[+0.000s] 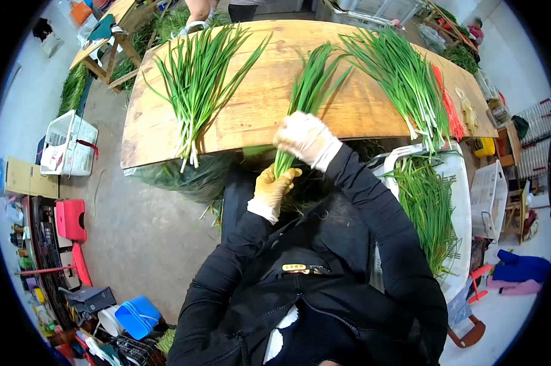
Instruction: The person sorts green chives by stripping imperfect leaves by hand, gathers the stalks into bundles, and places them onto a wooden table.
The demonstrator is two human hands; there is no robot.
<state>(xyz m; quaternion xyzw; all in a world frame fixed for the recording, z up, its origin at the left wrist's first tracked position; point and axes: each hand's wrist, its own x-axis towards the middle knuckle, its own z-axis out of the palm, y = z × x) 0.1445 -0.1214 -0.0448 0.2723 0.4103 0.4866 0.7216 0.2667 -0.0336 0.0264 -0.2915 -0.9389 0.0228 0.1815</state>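
Note:
My left hand (272, 190), in a yellowish glove, is closed round the lower stalks of a green leafy bunch (312, 79) at the table's near edge. Higher on the same bunch lies my right hand (306, 139), in a pale glove, slightly blurred, with its fingers bent round the stalks. The bunch's leaves point away from me over the wooden table (251, 125). To the left on the table rests a spread pile of green stalks (196, 85). A larger pile (403, 79) lies at the right, beside red ties (448, 104).
A white basket (461, 219) of loose greens (425, 207) stands at my right. Below the table's left part hangs a clear plastic bag (190, 177). On the floor are a white crate (83, 143), a red stool (71, 219) and a blue bucket (138, 317). A person's legs (199, 11) show beyond the table.

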